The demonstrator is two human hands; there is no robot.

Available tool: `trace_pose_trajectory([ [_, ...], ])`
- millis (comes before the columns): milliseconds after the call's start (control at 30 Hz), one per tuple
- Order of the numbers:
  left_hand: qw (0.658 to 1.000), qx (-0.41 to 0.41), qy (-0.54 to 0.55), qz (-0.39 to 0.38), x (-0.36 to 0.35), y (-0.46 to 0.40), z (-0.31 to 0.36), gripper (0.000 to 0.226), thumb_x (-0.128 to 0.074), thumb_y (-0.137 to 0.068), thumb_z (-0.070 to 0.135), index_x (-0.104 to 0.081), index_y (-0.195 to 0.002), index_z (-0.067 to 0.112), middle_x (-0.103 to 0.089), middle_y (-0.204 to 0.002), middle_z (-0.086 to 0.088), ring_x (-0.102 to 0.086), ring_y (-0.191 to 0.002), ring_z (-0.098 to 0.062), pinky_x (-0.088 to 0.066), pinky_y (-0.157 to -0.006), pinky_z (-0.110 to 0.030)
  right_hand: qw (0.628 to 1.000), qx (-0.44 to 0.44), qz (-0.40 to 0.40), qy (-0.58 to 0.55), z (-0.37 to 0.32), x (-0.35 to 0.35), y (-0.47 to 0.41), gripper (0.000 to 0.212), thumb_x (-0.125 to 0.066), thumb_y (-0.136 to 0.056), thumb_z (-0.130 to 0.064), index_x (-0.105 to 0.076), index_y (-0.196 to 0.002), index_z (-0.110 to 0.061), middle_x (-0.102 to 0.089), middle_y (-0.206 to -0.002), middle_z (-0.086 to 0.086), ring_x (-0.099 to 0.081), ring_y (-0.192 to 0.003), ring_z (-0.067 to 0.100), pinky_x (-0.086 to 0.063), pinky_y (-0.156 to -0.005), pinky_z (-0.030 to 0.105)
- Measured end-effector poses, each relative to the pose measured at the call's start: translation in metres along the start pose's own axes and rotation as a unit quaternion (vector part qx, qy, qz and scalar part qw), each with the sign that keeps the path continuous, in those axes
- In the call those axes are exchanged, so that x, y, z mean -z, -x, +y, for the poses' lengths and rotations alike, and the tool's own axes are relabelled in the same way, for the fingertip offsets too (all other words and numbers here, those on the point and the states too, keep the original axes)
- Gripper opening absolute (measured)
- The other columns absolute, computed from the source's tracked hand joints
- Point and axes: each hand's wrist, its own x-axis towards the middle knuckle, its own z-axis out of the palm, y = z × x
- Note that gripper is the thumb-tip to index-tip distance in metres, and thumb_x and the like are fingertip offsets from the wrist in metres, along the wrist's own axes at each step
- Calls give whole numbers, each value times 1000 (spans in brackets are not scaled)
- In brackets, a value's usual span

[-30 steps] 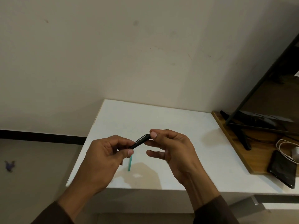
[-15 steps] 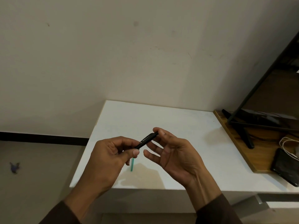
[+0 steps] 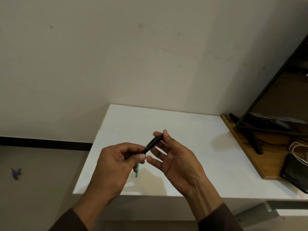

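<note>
A short black pen-like piece [image 3: 152,144] is held in the air above the white table [image 3: 191,147]. My left hand [image 3: 115,165] pinches its lower end between thumb and curled fingers. My right hand [image 3: 176,160] is turned palm-up, and its thumb and a fingertip pinch the upper end while the other fingers spread loosely. A thin teal stick [image 3: 137,172] lies on the table below my left hand, partly hidden by it.
A wooden board [image 3: 250,152] on the right carries a dark monitor stand [image 3: 253,140], a black phone [image 3: 295,175] and a white cable [image 3: 298,150]. The wall stands behind the table. A small purple object [image 3: 15,173] lies on the floor at left.
My right hand has turned palm-up and its lower fingers have spread away from the black piece. Both hands with the piece have shifted slightly to the right.
</note>
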Motion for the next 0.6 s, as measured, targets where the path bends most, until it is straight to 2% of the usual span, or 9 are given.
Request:
trace_pose_trajectory([
  [100, 1000, 2, 16, 5, -1, -4, 3, 28, -80, -84, -1, -82, -84, 26, -82, -73, 2, -75, -60, -16, -62, -60, -20, 993, 65, 28, 99, 5, -7, 0, 47, -62, -88, -58, -80, -110, -21, -79, -109, -1, -74, -101, 18, -57, -80, 33],
  [200, 999, 14, 28, -10, -3, -5, 3, 20, -83, -81, 5, -83, -89, 24, -84, -79, 2, -81, -73, -19, -67, -75, -33, 983, 99, 28, 154, 7, -11, -2, 40, -67, -82, -52, -81, -106, -23, -79, -101, -6, -72, -101, 18, -54, -82, 35],
  [300, 1000, 0, 16, -7, 1, -5, 3, 26, -86, -71, 35, -82, -95, 28, -84, -89, 10, -80, -88, -12, -63, -82, -30, 987, 134, 50, 80, -2, -15, -5, 31, -55, -101, -40, -72, -102, -14, -79, -93, 7, -76, -100, 25, -57, -89, 45],
  [367, 998, -2, 48, 30, 9, -7, 0, 36, -82, -68, 52, -83, -95, 28, -83, -94, 9, -79, -91, -12, -62, -81, -32, 985, 161, 49, -33, -18, -14, -6, 32, -44, -107, -39, -61, -100, -13, -71, -76, 7, -77, -84, 28, -60, -78, 45],
  [400, 995, 6, 82, 53, 12, -9, -2, 38, -78, -69, 57, -83, -92, 27, -83, -94, 6, -79, -89, -14, -63, -81, -35, 980, 175, 46, -82, -26, -12, -5, 33, -43, -108, -41, -58, -96, -14, -61, -67, 4, -71, -69, 25, -59, -66, 40],
  [467, 983, 48, 151, 89, 16, -11, -9, 43, -73, -71, 63, -83, -86, 24, -83, -91, -3, -81, -86, -21, -62, -81, -42, 970, 189, 33, -151, -39, -9, -4, 40, -44, -106, -49, -56, -88, -16, -40, -62, 0, -45, -48, 15, -43, -47, 29],
  [533, 966, 110, 214, 96, 13, -13, -14, 50, -72, -71, 64, -83, -82, 17, -82, -88, -10, -81, -85, -27, -61, -84, -46, 963, 190, 7, -190, -46, -7, 0, 50, -44, -102, -59, -52, -78, -15, -28, -61, -2, -25, -45, 12, -27, -42, 27],
  [600, 955, 141, 247, 87, 9, -12, -18, 53, -70, -72, 63, -83, -82, 12, -81, -88, -15, -80, -84, -29, -60, -85, -48, 959, 185, -13, -214, -48, -7, 2, 54, -41, -98, -61, -44, -68, -16, -24, -59, -2, -18, -45, 13, -20, -43, 27],
])
